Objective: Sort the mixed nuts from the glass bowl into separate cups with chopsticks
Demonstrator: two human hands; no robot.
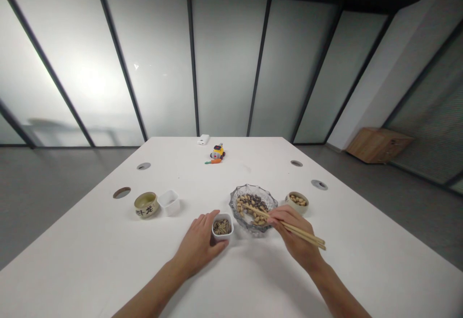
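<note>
My right hand [294,236] is closed round a pair of wooden chopsticks [285,225], whose tips reach into a glass bowl [270,198] of mixed peanuts and dark seeds. My left hand [198,243] rests on the white table [108,269] with its fingers curled against a small white square cup [222,227] that holds sunflower seeds. A beige round bowl [297,201] with peanuts stands just right of the glass bowl.
To the left stand a round cup with black characters [146,205] and a white square cup [170,202] with nothing visible in it. A small yellow toy [217,152], an orange carrot piece [213,161] and a white box [203,139] lie at the far edge. Several round cable holes mark the tabletop.
</note>
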